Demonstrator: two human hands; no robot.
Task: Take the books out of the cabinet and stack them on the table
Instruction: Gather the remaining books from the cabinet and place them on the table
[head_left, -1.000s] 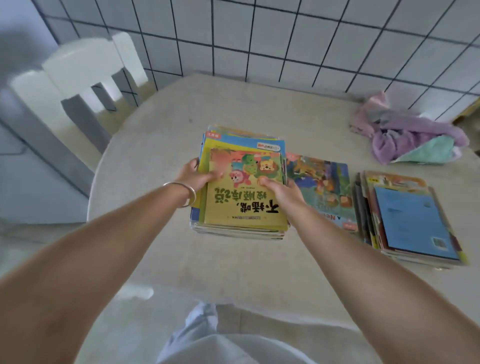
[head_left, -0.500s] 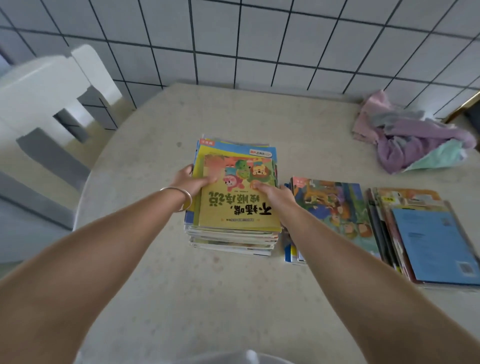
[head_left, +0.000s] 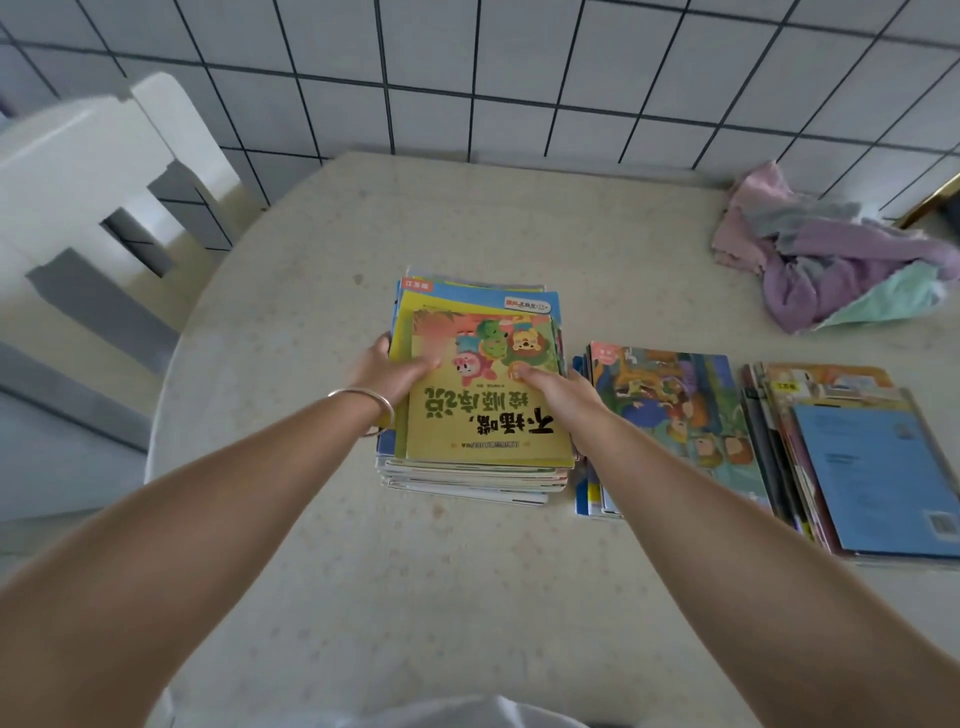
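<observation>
So the tall stack of thin picture books with the yellow cartoon cover on top (head_left: 483, 395) was down on the round beige speckled table (head_left: 415, 597) at this point. A second earlier it looked like it was just landing there, with both hands already at its sides; by now it sat flat and the grip hadn't changed. My guess is that the load was delivered and the person was only squaring it up before letting go.

The left hand (head_left: 387, 371), silver bangle on the wrist, held the stack's left edge, thumb lying on the yellow cover and fingers wrapped down the side out of sight. The right hand (head_left: 558, 392) did the same on the right edge, thumb on top, fingers tucked into the narrow gap beside the next pile.

That next pile, with a colourful illustrated cover (head_left: 675, 415), sat just beside it, and a third pile topped by a blue cover (head_left: 878, 478) touched that one further right. So it was tight on the right, with plenty of bare table to the left and front. A crumpled purple and mint cloth (head_left: 841, 270) lay well apart near the tiled wall (head_left: 519, 78), and a white chair (head_left: 98, 171) stood off the left rim. The cabinet wasn't in view.
</observation>
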